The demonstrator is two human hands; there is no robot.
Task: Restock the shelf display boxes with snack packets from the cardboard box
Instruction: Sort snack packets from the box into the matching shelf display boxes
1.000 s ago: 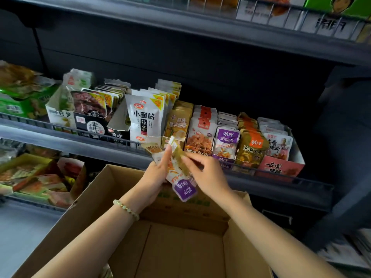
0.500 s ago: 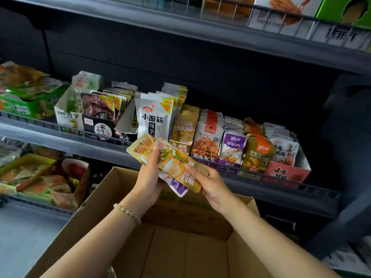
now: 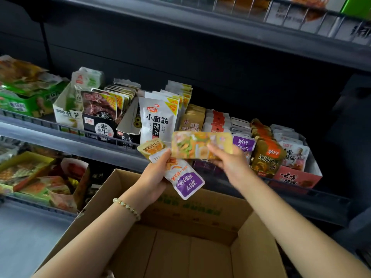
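Snack packets are in both hands, held above the open cardboard box (image 3: 180, 251) and in front of the middle shelf (image 3: 60, 135). The left hand (image 3: 158, 175) grips a small fan of at least 2. A purple-and-white packet (image 3: 187, 182) hangs upside down below the palm, and a small yellow packet (image 3: 151, 149) pokes out above the thumb, which presses the fan against the curled fingers. A bead bracelet (image 3: 126, 208) sits on that wrist.

The right hand (image 3: 232, 165) pinches a larger yellow packet (image 3: 192, 146) with a green and orange picture, thumb on its front and fingers behind. It lies sideways and is blurred. Its left end sits just beside the fan; whether they touch I cannot tell.

Behind the hands, display boxes stand side by side on the shelf, packets upright in rows: tall white packets (image 3: 158, 121), tan packets (image 3: 193, 117), purple packets (image 3: 243, 143), brown packets (image 3: 267, 157), and a pink box (image 3: 295, 177) at the right end. A green box (image 3: 26, 105) sits far left. The lower shelf at left holds a yellow box (image 3: 24, 159) of mixed packets.
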